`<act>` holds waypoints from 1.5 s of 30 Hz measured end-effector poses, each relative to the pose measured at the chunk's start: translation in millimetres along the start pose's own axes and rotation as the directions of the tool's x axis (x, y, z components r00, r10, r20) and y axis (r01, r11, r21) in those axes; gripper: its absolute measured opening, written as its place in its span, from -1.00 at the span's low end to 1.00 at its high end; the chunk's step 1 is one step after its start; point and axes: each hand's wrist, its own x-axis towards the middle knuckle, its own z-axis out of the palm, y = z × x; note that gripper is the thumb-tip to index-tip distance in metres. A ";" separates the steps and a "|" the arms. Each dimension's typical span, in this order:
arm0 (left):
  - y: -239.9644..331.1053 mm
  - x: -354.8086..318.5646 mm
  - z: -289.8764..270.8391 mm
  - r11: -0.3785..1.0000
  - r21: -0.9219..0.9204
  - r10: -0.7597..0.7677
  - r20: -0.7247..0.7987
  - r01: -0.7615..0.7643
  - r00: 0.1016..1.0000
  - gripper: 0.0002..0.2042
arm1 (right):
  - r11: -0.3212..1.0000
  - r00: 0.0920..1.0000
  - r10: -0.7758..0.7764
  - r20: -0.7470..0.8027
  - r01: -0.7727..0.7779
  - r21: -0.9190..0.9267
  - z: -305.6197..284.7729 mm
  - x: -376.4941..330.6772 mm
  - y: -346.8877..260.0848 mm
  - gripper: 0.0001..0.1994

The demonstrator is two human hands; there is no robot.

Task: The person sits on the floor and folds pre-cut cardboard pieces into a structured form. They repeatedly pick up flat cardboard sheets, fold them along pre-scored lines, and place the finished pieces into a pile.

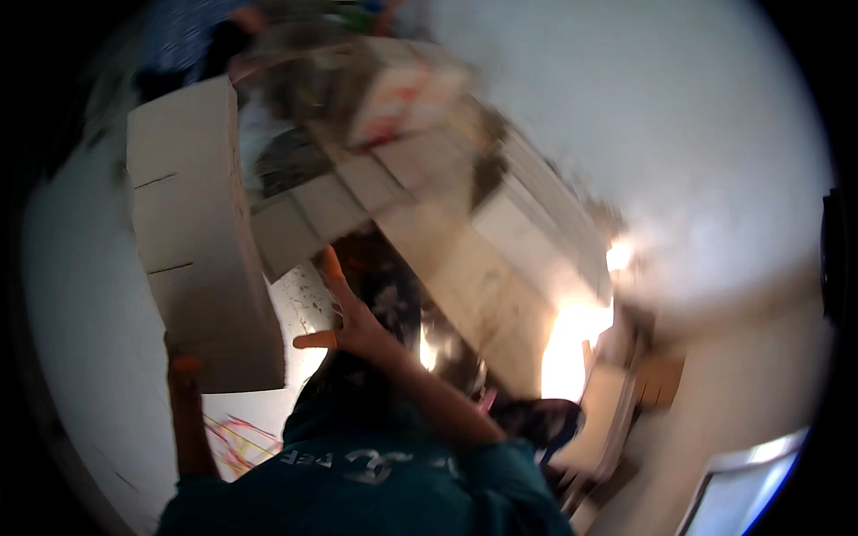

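Note:
On the left, I hold up a long, pale cardboard piece (pixel 201 241), a thick block with two dark slits in its broad face. My left hand (pixel 186 393) grips it at the lower left corner, an orange cover on the thumb and the other fingers hidden behind. My right hand (pixel 353 323) is apart from the block, to its right, with fingers and thumb spread and orange covers on the tips. Nothing is in it. Just beyond that hand, a row of cardboard pieces (pixel 344 198) lies across a table, blurred.
A tan wooden tabletop (pixel 487 308) runs diagonally, with a cardboard stack (pixel 541 228) along its far side. A white carton with red marks (pixel 407 94) stands at the back. At the top left is another person (pixel 183 40). Reddish strands (pixel 241 442) lie on the floor.

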 end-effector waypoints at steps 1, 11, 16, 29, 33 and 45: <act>-0.2 14.9 22.8 0.996 -0.064 -0.061 0.105 0.068 0.993 -0.15 | 0.992 0.999 0.043 -0.021 -0.041 0.118 -9.6 -11.3 -2.2 0.27; -69.6 6.5 350.1 0.930 0.177 -0.322 0.813 0.321 0.485 -0.30 | 0.962 0.707 0.065 -0.705 0.145 0.233 -111.4 -190.5 -12.3 0.17; -128.8 -55.1 469.0 0.837 0.318 -0.396 0.914 0.446 0.092 -0.25 | 0.916 0.390 0.152 -0.908 0.289 0.278 -157.9 -298.4 -12.7 -0.01; -303.2 -48.6 422.6 0.609 0.127 -0.127 0.990 -0.783 0.063 0.01 | 0.976 0.084 0.218 -0.972 -0.005 0.219 -263.7 -536.6 19.9 -0.39; -293.0 -59.7 435.9 0.473 0.183 -0.266 0.962 -0.862 0.058 0.00 | 0.773 -0.044 0.335 -0.941 -0.559 0.301 -278.2 -564.8 56.0 -0.33; -294.8 -61.3 440.1 0.444 0.194 -0.337 0.941 -0.875 0.037 0.01 | -0.223 -0.031 -0.099 -0.995 -0.973 0.052 -263.4 -571.7 92.9 -0.11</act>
